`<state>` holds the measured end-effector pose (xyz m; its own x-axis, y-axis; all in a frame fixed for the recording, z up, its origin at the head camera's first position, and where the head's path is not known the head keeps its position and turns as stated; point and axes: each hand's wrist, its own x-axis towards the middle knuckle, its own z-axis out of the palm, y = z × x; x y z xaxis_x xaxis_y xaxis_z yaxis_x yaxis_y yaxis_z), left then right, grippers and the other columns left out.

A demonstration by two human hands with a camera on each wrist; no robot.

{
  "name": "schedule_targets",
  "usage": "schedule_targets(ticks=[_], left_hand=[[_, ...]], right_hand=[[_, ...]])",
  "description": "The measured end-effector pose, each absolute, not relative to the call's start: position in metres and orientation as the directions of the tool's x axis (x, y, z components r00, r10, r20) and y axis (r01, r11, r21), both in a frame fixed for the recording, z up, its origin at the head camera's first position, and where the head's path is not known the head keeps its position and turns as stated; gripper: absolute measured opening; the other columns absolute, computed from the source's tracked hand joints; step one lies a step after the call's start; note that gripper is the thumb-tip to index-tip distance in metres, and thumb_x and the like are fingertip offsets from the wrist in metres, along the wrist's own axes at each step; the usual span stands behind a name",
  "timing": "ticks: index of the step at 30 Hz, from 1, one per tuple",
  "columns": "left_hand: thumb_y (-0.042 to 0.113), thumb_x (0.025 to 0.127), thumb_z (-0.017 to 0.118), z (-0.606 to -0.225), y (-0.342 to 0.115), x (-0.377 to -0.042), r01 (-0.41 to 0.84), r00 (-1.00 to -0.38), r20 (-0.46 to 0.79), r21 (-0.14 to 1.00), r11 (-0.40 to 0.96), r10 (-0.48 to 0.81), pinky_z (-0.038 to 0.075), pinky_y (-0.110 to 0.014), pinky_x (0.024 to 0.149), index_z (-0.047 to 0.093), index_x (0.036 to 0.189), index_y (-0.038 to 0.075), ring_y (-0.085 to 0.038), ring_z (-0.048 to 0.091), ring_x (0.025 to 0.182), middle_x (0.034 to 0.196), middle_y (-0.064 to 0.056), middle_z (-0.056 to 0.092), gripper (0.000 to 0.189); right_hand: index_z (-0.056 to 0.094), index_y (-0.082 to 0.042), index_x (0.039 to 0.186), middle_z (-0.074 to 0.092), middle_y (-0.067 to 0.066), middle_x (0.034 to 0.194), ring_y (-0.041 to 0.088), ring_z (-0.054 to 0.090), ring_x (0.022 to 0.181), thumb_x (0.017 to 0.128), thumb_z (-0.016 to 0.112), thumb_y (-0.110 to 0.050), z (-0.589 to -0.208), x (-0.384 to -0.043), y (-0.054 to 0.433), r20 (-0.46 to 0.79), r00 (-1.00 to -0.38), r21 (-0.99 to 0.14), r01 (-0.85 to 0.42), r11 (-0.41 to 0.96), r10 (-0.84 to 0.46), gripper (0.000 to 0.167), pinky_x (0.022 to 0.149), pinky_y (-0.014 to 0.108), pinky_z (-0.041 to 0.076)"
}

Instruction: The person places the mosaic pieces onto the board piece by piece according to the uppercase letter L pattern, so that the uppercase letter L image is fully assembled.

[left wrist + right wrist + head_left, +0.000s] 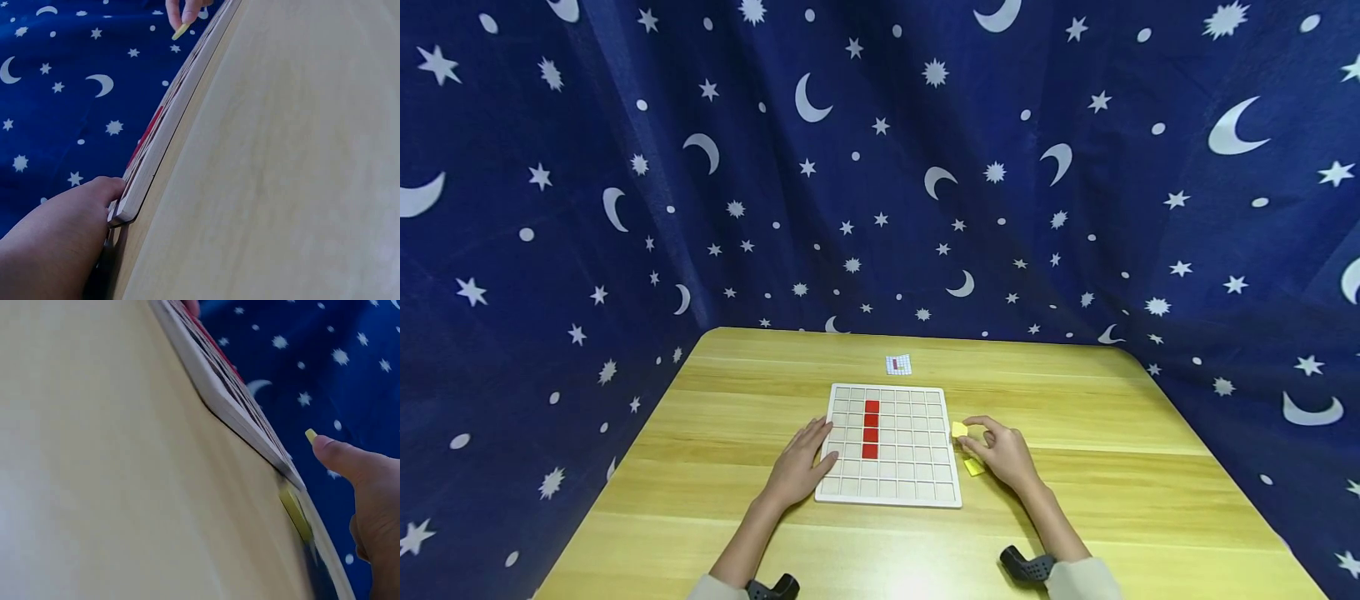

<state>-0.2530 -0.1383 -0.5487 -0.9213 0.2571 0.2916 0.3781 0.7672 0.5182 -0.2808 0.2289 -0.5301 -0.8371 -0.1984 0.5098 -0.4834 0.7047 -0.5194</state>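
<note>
A white square grid board (pixel 917 492) lies flat on the table. Several red square tiles (pixel 870 434) form one column in its left half. My left hand (pixel 799 467) rests against the board's left edge, its fingers extended and thumb on the rim. Just beyond the right edge, my right hand (pixel 1003 454) pinches a yellow square tile (pixel 959 429) between thumb and fingertips. In the right wrist view that tile (pixel 310 435) shows above the tabletop, apart from the board. More yellow tile (pixel 974 467) lies on the table below the right hand; whether it is one or a stack I cannot tell.
Behind the board lies a small white card (pixel 898 365) printed with a grid and a red column. The wooden table (pixel 700 467) extends around the board on all sides. A dark blue curtain (pixel 880 192) with moons and stars hangs behind and beside it.
</note>
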Motion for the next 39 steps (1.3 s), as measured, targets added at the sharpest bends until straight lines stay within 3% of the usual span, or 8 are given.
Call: schedule_targets(ticks=[6,14,19,24,33,39], left_hand=[[0.034,0.092,0.055,-0.548,-0.138,-0.253,0.373,-0.924,0.287,0.521,0.768,0.254,0.020,-0.041,0.111,0.044,0.137,0.004,-0.027,0.027,0.134,0.143,-0.012,0.037,0.055],[0.036,0.092,0.054,-0.550,-0.139,-0.254,0.384,-0.918,0.299,0.504,0.774,0.261,0.021,-0.039,0.111,0.045,0.136,0.004,-0.025,0.028,0.134,0.143,-0.011,0.038,0.055],[0.036,0.092,0.054,-0.549,-0.139,-0.253,0.388,-0.915,0.306,0.495,0.777,0.262,0.021,-0.039,0.111,0.045,0.136,0.004,-0.025,0.029,0.134,0.143,-0.011,0.038,0.055],[0.036,0.093,0.054,-0.547,-0.139,-0.252,0.383,-0.918,0.301,0.500,0.777,0.258,0.021,-0.039,0.111,0.045,0.136,0.004,-0.026,0.029,0.134,0.143,-0.012,0.038,0.054],[0.038,0.093,0.052,-0.550,-0.140,-0.254,0.385,-0.918,0.293,0.492,0.781,0.268,0.020,-0.040,0.111,0.044,0.137,0.005,-0.027,0.028,0.134,0.143,-0.012,0.037,0.055],[0.037,0.093,0.053,-0.552,-0.139,-0.254,0.380,-0.919,0.297,0.490,0.784,0.260,0.021,-0.041,0.111,0.044,0.137,0.005,-0.028,0.028,0.134,0.143,-0.012,0.038,0.055]], right_hand=[[0.068,-0.011,0.099,0.023,-0.017,0.050,-0.005,0.013,0.044,0.076,0.076,-0.025,-0.525,-0.272,0.199,0.525,-0.801,-0.494,-0.563,0.663,-0.288,0.028,0.037,0.015,0.017],[0.069,-0.016,0.095,0.023,-0.020,0.049,-0.005,0.015,0.046,0.075,0.076,-0.032,-0.523,-0.263,0.156,0.520,-0.768,-0.447,-0.617,0.647,-0.373,0.027,0.040,0.015,0.018],[0.070,-0.018,0.093,0.023,-0.019,0.047,-0.004,0.015,0.045,0.075,0.075,-0.036,-0.524,-0.262,0.138,0.493,-0.779,-0.422,-0.603,0.677,-0.387,0.026,0.042,0.017,0.020],[0.070,-0.020,0.093,0.024,-0.019,0.047,-0.003,0.016,0.044,0.075,0.074,-0.039,-0.524,-0.263,0.127,0.467,-0.795,-0.405,-0.582,0.706,-0.387,0.026,0.046,0.019,0.028],[0.070,-0.018,0.092,0.022,-0.020,0.046,-0.003,0.015,0.044,0.074,0.076,-0.036,-0.530,-0.265,0.121,0.494,-0.780,-0.390,-0.594,0.704,-0.385,0.026,0.041,0.018,0.021],[0.071,-0.019,0.096,0.020,-0.021,0.047,-0.003,0.014,0.044,0.073,0.076,-0.037,-0.531,-0.263,0.123,0.510,-0.764,-0.373,-0.611,0.698,-0.396,0.030,0.046,0.018,0.029]])
